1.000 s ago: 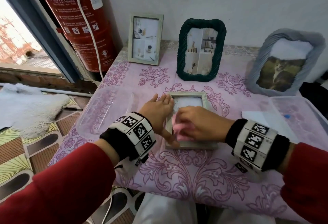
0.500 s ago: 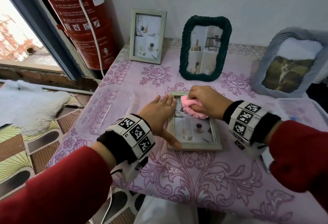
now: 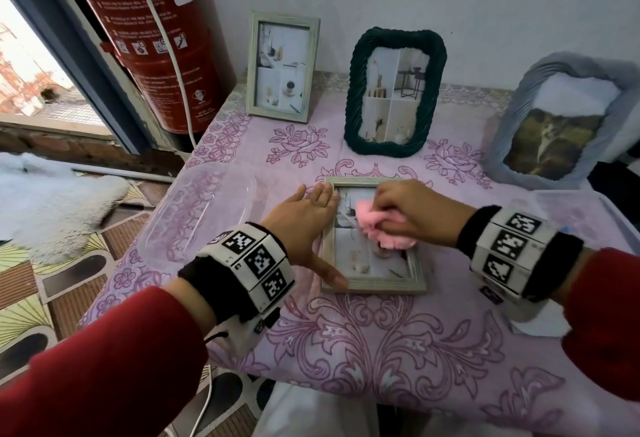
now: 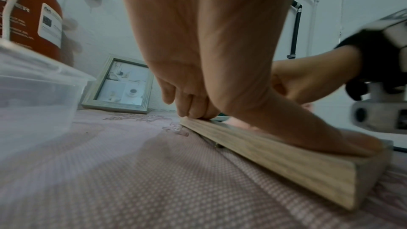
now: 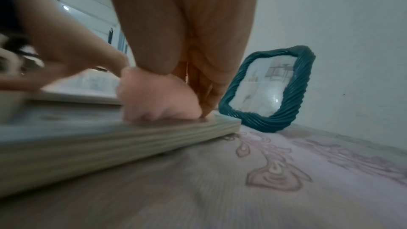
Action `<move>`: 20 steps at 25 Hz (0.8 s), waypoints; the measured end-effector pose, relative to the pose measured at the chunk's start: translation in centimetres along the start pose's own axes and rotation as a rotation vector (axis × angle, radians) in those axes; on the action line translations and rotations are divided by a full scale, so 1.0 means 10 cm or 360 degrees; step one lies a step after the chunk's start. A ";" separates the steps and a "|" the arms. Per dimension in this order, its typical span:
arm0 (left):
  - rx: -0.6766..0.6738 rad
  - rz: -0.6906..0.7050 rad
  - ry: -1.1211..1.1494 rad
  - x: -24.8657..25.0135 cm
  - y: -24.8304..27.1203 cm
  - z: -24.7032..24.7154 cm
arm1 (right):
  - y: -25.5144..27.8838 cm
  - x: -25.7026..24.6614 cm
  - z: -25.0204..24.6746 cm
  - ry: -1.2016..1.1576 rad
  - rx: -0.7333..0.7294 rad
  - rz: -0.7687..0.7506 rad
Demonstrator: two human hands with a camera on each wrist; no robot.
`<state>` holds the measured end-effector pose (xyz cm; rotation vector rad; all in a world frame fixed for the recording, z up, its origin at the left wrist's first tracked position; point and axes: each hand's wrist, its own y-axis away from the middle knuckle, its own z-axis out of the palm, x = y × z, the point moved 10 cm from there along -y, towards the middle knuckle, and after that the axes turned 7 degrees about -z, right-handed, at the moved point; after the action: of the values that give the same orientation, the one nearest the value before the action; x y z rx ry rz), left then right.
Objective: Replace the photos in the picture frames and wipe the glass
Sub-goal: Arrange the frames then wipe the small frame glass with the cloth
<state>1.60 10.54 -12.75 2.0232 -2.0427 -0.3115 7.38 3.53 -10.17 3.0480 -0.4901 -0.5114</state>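
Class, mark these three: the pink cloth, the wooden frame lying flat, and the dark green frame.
pink cloth (image 3: pixel 398 242), head view, fluffy lower edge.
wooden frame lying flat (image 3: pixel 381 286), head view, near rail.
dark green frame (image 3: pixel 356 90), head view, ribbed left side.

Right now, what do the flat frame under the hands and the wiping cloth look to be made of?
The flat frame: seemingly wood or wood-look moulding with a pale, washed matte finish; lengthwise grain lines show along its edge in both wrist views. The pink cloth: soft, fluffy fabric, possibly microfibre; it bunches under the right hand and its edges look fuzzy.
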 end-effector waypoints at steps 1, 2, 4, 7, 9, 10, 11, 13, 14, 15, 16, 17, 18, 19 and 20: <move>0.0001 0.0005 0.0008 0.00 0.00 0.00 | -0.10 0.08 -0.05 0.0032 0.0040 0.0044; 0.0000 0.0011 0.0011 0.01 -0.01 0.00 | -0.18 0.12 -0.07 0.0066 0.0063 0.0075; -0.0005 0.0012 0.0012 0.01 -0.01 0.00 | -0.28 0.13 -0.07 0.0080 0.0071 0.0094; -0.0005 0.0000 0.0000 0.02 -0.01 -0.01 | -0.20 -0.13 0.03 -0.0083 0.0064 -0.0040; -0.0004 -0.0009 -0.0052 0.03 -0.01 -0.02 | -0.04 -0.36 0.15 -0.0174 0.0016 -0.0168; -0.0007 -0.0013 -0.0080 0.04 -0.01 -0.02 | 0.05 -0.43 0.20 -0.0181 -0.0017 -0.0211; -0.0011 -0.0015 -0.0094 0.04 -0.01 -0.02 | 0.12 -0.44 0.22 -0.0180 -0.0039 -0.0216; -0.0017 -0.0013 -0.0078 0.03 -0.01 0.00 | 0.19 -0.30 0.19 -0.0159 -0.0046 -0.0136; -0.0018 -0.0009 -0.0061 0.02 -0.01 0.00 | 0.17 -0.21 0.14 -0.0135 -0.0028 -0.0089; -0.0021 -0.0004 -0.0047 0.02 -0.01 0.00 | 0.11 -0.13 0.08 -0.0112 0.0006 -0.0046; -0.0020 0.0000 -0.0041 0.02 -0.01 0.01 | 0.03 -0.05 0.03 -0.0088 0.0040 -0.0003; -0.0011 0.0002 -0.0043 0.02 -0.01 0.01 | -0.08 0.00 -0.01 -0.0053 0.0075 0.0032; -0.0005 0.0003 -0.0038 0.02 0.00 0.00 | -0.18 0.02 -0.04 -0.0008 0.0106 0.0058; -0.0009 0.0008 -0.0021 0.03 0.00 0.00 | -0.25 0.01 -0.05 0.0012 0.0130 0.0073; -0.0012 0.0008 0.0000 0.03 0.00 0.00 | -0.28 -0.02 -0.04 -0.0001 0.0139 0.0063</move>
<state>1.64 10.25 -12.71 2.0132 -2.0435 -0.3178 8.16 6.25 -9.87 3.1134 -0.5869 -0.5023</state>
